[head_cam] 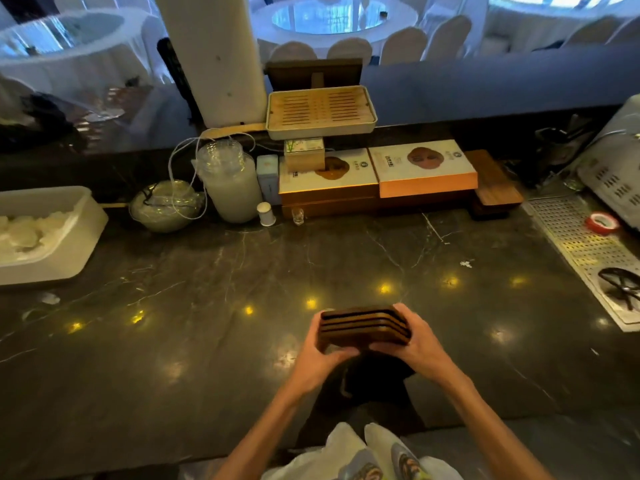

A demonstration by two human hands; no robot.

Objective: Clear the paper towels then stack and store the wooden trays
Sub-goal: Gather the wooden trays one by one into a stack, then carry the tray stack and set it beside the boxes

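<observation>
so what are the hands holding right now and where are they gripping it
A stack of wooden trays, held above the dark counter. The left hand grips its left end, and the right hand grips its right end.

The wooden trays (pixel 363 329) are dark brown, thin, with rounded corners; about four lie nested in one stack, their edges showing as parallel bands; the stack is tilted, its far edge raised, near the front middle of the dark marble worktop (pixel 242 271); whether its underside touches the worktop cannot be told.
</observation>
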